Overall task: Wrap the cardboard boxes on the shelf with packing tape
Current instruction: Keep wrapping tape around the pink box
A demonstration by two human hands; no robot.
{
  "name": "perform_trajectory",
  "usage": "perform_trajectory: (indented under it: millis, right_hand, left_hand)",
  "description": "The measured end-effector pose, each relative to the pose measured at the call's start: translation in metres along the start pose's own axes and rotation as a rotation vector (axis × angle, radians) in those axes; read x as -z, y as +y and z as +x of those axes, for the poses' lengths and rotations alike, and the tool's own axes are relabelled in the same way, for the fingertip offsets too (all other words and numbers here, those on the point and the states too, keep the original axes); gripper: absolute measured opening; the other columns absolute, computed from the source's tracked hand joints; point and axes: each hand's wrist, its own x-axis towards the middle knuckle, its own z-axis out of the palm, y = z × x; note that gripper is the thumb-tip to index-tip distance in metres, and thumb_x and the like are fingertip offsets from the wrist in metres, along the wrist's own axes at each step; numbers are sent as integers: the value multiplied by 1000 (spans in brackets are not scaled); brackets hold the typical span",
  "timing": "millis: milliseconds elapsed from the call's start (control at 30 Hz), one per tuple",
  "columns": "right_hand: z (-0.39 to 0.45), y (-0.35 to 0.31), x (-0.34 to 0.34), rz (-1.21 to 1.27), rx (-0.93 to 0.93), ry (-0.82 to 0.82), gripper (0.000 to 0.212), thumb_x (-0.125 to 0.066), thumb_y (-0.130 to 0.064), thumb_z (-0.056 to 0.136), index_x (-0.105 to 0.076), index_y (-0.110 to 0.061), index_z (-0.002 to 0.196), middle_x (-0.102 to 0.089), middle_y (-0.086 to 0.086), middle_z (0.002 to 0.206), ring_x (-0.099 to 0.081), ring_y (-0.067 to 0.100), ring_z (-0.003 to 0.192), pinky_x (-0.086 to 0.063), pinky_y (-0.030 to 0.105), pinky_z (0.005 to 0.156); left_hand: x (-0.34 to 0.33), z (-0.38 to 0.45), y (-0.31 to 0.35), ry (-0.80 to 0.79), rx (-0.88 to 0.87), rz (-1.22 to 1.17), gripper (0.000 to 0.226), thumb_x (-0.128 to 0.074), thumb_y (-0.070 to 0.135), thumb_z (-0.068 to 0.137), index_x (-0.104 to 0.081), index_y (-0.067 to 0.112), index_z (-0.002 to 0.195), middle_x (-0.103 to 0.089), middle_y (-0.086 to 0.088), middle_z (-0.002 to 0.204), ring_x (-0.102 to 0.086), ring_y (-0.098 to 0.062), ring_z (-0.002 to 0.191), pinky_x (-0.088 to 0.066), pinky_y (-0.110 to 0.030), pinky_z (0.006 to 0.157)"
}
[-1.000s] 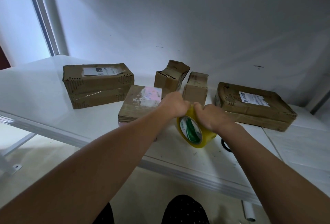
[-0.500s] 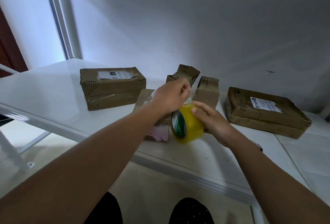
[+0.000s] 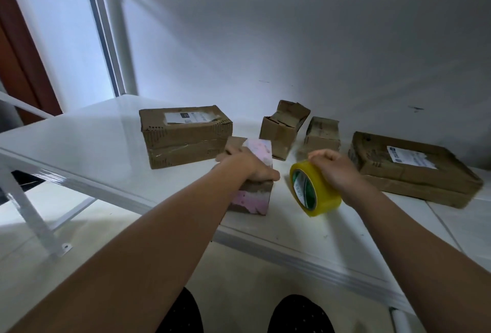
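We stand before a glossy white shelf (image 3: pixel 79 146) holding five cardboard boxes. Farthest left sits a large brown rectangular box with a white label on top (image 3: pixel 184 137), its long axis running left to right.

Just in front of it and to its right, our left hand (image 3: pixel 248 166) lies palm down on a small brown box with a torn pink sticker (image 3: pixel 253 194), fingers curled over its far side and thumb wrapped over its right edge, grasping it. This box sits near the shelf's front edge, its long axis running away from us.

Behind it stands a small crumpled brown box with raised flaps (image 3: pixel 283 127); whether anything is inside we cannot tell. Beside that is a small closed brown box (image 3: pixel 321 133).

Right of the pink-stickered box, apart from it, our right hand (image 3: pixel 336 168) clenches the top of a yellow roll of packing tape (image 3: pixel 314 192). The roll stands on edge, its green-printed open core facing left towards the box.

Farthest right lies a wide, flat brown box with a white label (image 3: pixel 414 168), angled back to the left.
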Motion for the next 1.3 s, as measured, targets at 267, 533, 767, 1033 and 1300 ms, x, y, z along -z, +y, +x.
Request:
perform_trajectory:
  millis: [267, 533, 767, 1033, 1300]
  right_hand:
    - [-4, -8, -18, -85, -24, -36, 20, -47, -33, 97, -54, -19, 109, -52, 1, 101, -49, 20, 92, -37, 31, 80]
    - [-4, -6, -10, -92, -70, 3, 20, -44, -35, 98, -48, -28, 80, -47, -2, 85, -48, 23, 89, -42, 43, 91]
    - [6, -17, -27, -180, -17, -18, 23, -44, -32, 97, -53, -14, 86, -49, 6, 79, -45, 20, 76, -34, 31, 66]
    - [21, -18, -21, -228, -75, -85, 37, -45, -32, 98, -63, 0, 100, -60, 23, 94, -59, 35, 86, -50, 43, 84]
    - [27, -16, -13, -256, -48, -170, 29, -44, -37, 98, -59, -15, 111, -59, 13, 104, -55, 22, 82, -45, 32, 71]
  left_hand:
    - [29, 8, -25, -321, -181, -545, 35, -57, 50, 76, -59, 19, 91, -62, -5, 87, -60, -22, 74, -48, -26, 63]
    - [-14, 37, -71, -381, -62, -1127, 21, -43, 37, 87, -53, 21, 78, -60, 2, 62, -58, -13, 57, -45, -24, 60]
    - [7, 38, -42, -79, -309, -460, 35, -33, 40, 98, -52, 19, 76, -55, -3, 78, -49, -16, 72, -39, -28, 65]
    - [12, 38, 18, -44, -207, 32, 100, -62, 75, 69, -35, 9, 139, -46, -9, 127, -47, -26, 109, -43, -38, 85]
    - [29, 43, 6, -207, -207, -55, 87, -65, 58, 73, -35, 12, 141, -48, -9, 130, -49, -25, 105, -46, -36, 81]
